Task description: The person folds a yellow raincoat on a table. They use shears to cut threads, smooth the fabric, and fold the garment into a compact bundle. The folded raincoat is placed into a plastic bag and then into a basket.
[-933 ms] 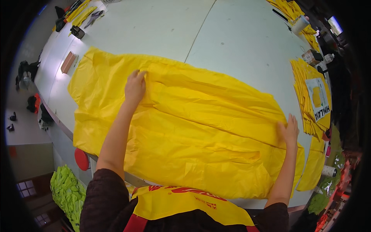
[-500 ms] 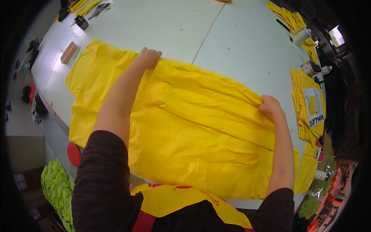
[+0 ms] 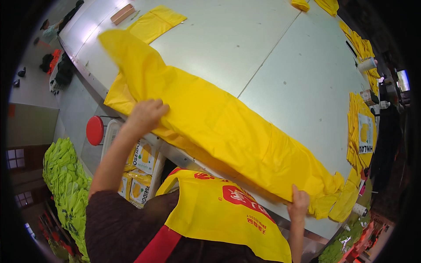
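Yellow fabric: state its position and the grip.

It lies as a long doubled strip along the near side of the table, left end raised and blurred. The left hand has its fingers curled together, pinching the near edge. The right hand pinches that edge farther right, between thumb and fingers.

What is good practice at this step?

As a judgement: apply equal tension with both hands, bring the edge into line, and let the raised end settle flat. Check the crumpled right end for trapped creases; smooth outward from the middle.

Describe the surface and the room.

The pale tabletop carries a dark seam, a tan box at far left, and a stack of folded yellow pieces at right. Below the near edge, a white basket holds yellow packets, near a red stool. A lime-green heap lies at left.
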{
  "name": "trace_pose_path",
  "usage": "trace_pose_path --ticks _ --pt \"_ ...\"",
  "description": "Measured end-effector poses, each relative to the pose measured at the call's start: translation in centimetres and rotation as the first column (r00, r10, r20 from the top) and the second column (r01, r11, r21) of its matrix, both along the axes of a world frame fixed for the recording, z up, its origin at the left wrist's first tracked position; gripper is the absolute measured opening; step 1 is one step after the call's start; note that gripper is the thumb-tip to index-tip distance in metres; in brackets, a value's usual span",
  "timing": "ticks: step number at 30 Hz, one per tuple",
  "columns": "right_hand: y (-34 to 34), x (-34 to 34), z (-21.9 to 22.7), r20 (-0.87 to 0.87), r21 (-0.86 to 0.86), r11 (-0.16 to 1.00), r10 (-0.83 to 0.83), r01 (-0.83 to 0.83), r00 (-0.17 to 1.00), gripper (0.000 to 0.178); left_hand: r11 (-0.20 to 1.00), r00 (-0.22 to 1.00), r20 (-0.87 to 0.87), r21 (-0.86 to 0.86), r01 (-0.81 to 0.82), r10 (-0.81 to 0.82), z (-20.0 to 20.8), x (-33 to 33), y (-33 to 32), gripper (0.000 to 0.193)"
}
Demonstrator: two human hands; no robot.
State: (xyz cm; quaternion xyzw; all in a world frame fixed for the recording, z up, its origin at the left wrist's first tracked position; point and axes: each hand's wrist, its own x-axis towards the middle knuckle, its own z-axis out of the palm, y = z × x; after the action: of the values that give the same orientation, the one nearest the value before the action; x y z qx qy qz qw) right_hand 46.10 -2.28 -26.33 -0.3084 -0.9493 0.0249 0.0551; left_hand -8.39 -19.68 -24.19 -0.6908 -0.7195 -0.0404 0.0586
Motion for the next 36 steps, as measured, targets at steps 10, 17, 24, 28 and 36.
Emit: trace_pose_path --ticks 10,17,24,28,36 --pt "-2.4 -2.4 -6.3 0.218 -0.166 0.977 -0.098 0.136 0.971 0.062 0.930 0.980 0.044 0.311 -0.196 0.192 -11.0 0.0 -7.0 0.036" --pt "4.7 2.7 -8.5 0.186 -0.004 0.976 -0.213 0.217 0.959 0.063 0.831 0.930 0.020 0.442 -0.338 0.368 -10.8 -4.4 -8.9 0.019" --pt "7.0 4.4 -9.0 0.247 -0.055 0.947 -0.295 0.317 0.923 0.062 0.816 0.890 0.001 0.397 -0.419 0.457 -7.5 -6.4 -13.6 0.009" --pt "7.2 3.1 -8.3 0.310 -0.073 0.919 -0.347 0.386 0.885 0.058 0.745 0.737 0.160 0.015 -0.667 0.657 -10.8 -7.1 -14.8 0.008" --pt "0.7 -19.3 1.1 -0.093 -0.078 0.980 -0.192 0.185 0.977 0.032 0.506 0.572 0.496 0.275 -0.818 0.654 -7.7 -16.6 -3.6 0.040"
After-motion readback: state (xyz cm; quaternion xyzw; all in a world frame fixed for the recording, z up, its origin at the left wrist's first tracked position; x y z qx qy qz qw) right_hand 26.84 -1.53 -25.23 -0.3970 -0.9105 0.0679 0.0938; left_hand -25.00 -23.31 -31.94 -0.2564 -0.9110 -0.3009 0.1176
